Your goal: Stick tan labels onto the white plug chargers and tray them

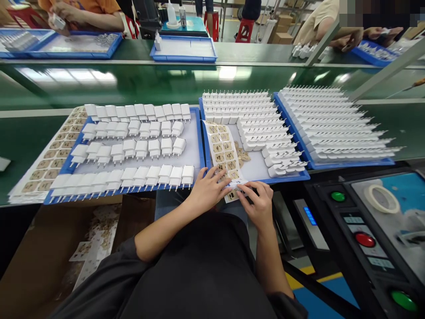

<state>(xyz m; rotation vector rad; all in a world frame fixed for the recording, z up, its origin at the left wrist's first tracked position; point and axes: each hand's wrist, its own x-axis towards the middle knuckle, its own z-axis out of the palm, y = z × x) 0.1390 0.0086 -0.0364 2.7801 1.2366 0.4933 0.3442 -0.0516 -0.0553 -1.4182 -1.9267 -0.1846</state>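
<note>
A sheet of tan labels (224, 148) lies across the middle blue tray (259, 170) and droops over its front edge. My left hand (207, 190) rests on the sheet's lower part, fingers spread and fingertips bent onto it. At the sheet's lower end, my right hand (258, 201) pinches with thumb and forefinger. A small white piece shows between the two hands; fingers cover most of it, so I cannot tell its kind. White plug chargers (254, 141) stand in rows in this tray, pins up, beside a few loose tan labels (243, 155).
Plug chargers lie in spaced rows in the left tray (195, 133); the right tray (352, 163) is densely filled. More label sheets (49, 166) lie far left. A machine panel with buttons (365, 239) is at right. Co-workers sit across the green conveyor (159, 84).
</note>
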